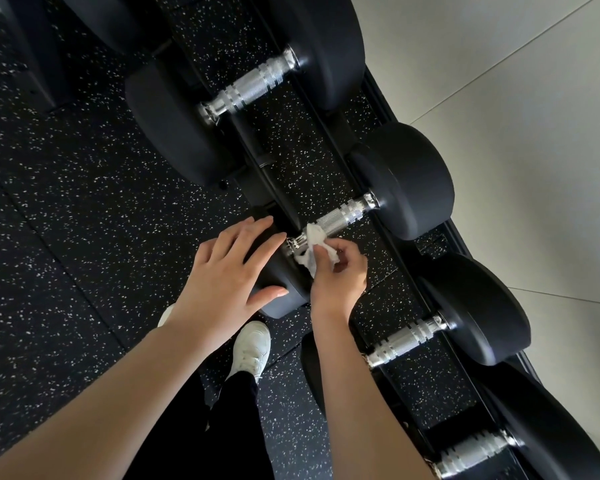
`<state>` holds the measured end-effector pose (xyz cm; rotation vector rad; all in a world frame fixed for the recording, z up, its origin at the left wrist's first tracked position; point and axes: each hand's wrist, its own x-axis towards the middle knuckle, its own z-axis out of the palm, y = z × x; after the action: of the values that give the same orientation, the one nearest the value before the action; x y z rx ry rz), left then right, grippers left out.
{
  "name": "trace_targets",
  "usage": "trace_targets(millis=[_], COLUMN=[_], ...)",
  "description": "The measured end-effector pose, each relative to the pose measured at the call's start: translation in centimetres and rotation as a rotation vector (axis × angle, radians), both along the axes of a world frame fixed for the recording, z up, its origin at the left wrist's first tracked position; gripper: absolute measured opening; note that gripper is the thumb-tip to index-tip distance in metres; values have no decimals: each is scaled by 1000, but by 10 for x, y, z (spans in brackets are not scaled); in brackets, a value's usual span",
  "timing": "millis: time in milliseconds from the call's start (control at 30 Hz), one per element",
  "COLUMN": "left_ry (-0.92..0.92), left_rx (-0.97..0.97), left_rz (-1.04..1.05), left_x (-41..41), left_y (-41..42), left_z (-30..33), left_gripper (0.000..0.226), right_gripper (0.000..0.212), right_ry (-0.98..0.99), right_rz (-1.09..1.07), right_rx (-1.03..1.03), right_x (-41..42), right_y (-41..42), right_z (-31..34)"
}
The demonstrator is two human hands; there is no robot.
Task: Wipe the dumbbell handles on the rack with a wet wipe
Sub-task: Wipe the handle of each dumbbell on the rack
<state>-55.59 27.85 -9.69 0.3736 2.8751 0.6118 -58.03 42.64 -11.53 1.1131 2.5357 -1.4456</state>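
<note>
Head view: right hand (338,271) pinching wet wipe (311,249) against near end of chrome dumbbell handle (333,221), frame centre. Left hand (227,275) at 9 o'clock of it, fingers straight, resting on black weight head (278,289). Speckled rubber floor (84,202); pale wall (534,98) at 2 o'clock. More dumbbells on rack (378,95); white shoe (252,348) at 6 o'clock.

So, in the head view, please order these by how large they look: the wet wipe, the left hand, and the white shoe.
1. left hand, spread on a dumbbell head
2. white shoe, though it lies farther from the camera, so the true size is unsure
3. wet wipe, crumpled in the right hand
</note>
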Motion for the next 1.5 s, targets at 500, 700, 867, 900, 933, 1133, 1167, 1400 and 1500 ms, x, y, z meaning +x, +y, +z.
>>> trace_targets(millis=[500, 700, 867, 900, 933, 1133, 1167, 1400, 1500], left_ry=[-16, -28, -19, -20, -22, -19, -19, -1, 13], left_rx=[-4, -28, -29, -29, -28, -30, -28, -27, -16], left_rz=[-5, -23, -25, -24, -23, -23, -23, -27, -21], left_x=[1, 0, 0, 0, 0, 0, 0, 1, 2], left_y=[0, -2, -1, -1, -1, -1, -1, -2, -2], left_z=[0, -1, -2, -3, -3, -3, -4, -7, -7], left_gripper=[66, 66, 66, 66, 66, 66, 66, 66, 66], right_gripper=[24, 25, 19, 20, 20, 11, 11, 11, 9], right_ry=[-35, 70, 145, 150, 147, 168, 179, 207, 174], right_rz=[-268, -429, -516, -524, -528, -519, -519, -425, -338], right_rx=[-261, -332, -463, -508, -552, -615, -612, -920, -1001], right_x=[-8, -35, -52, -50, -49, -50, -53, -50, -42], right_y=[0, 18, 28, 27, 24, 20, 21, 35, 42], right_z=[0, 9, 16, 16, 16, 12, 10, -2, -7])
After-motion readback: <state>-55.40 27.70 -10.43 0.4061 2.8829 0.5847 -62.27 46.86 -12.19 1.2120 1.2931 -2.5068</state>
